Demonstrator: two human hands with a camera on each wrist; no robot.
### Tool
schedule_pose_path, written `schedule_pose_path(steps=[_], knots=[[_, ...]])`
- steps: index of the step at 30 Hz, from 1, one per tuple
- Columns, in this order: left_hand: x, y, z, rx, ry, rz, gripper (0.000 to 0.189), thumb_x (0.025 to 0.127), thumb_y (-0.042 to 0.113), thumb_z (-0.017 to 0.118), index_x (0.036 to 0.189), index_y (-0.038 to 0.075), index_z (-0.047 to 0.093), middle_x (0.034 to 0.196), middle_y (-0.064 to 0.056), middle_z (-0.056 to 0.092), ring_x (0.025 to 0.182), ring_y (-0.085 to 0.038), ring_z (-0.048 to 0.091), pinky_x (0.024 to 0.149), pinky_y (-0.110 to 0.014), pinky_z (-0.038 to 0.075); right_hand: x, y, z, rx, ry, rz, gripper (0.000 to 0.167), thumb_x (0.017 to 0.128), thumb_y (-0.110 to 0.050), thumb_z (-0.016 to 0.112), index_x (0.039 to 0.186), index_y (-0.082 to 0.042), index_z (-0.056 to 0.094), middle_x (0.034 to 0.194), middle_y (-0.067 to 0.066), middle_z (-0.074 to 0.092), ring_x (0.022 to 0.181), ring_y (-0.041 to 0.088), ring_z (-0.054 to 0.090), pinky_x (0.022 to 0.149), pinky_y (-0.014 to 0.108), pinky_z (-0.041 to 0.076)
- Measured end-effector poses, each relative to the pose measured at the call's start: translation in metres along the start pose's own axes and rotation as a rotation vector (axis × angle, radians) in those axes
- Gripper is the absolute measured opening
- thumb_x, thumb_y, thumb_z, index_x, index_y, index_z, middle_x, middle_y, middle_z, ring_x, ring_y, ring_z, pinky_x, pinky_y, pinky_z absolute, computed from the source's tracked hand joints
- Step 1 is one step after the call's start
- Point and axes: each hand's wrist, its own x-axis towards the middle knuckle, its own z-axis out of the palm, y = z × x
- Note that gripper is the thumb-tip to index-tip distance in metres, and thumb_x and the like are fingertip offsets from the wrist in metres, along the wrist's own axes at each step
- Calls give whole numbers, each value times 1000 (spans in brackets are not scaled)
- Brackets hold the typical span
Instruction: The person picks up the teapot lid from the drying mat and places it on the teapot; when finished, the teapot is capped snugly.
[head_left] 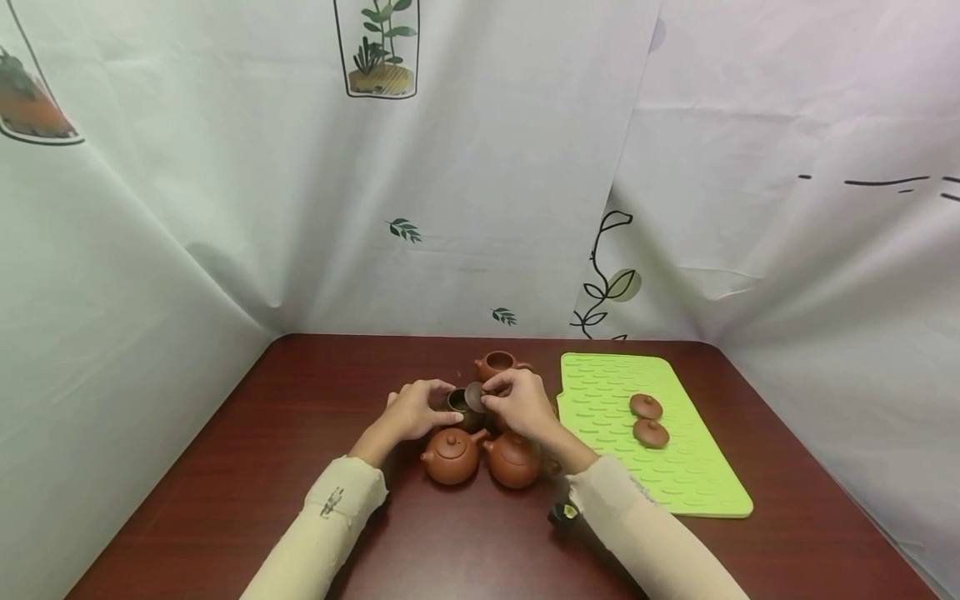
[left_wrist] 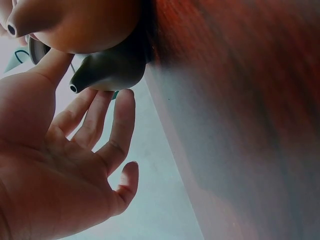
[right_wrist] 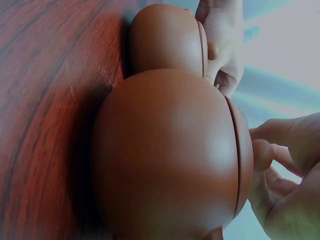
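A dark teapot (head_left: 471,419) stands uncovered among brown teapots, its opening showing in the head view. My left hand (head_left: 411,410) holds it from the left, thumb on the near side and fingers on the far side; its spout shows in the left wrist view. Pinched by the knob in my right hand (head_left: 525,404), a dark lid (head_left: 474,397) is tilted at the right of that opening. Just in front sit two lidded brown teapots, one at the left (head_left: 452,458) and one at the right (head_left: 514,462). The right hand partly covers what lies behind the latter.
Another brown teapot (head_left: 499,362) without a lid stands behind the hands. On the right lies a green ridged mat (head_left: 600,450) bearing two brown lids, the farther one (head_left: 646,407) close to the nearer one (head_left: 651,433). White printed cloth (head_left: 480,167) hangs behind the red-brown table (head_left: 315,383).
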Motion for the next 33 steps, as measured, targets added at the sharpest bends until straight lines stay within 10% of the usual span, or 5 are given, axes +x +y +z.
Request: schedule_pose_path(steps=[33], knots=[[-1,1,0,26,2,-2,56,81,43,81,128,17,66,124,-1,68,116,-30,58,85,-51,34,15,-3,22,-37,-62,53,7,86,-9,77,93,-10,77,92,1,74,85,16,69,74,33,55]])
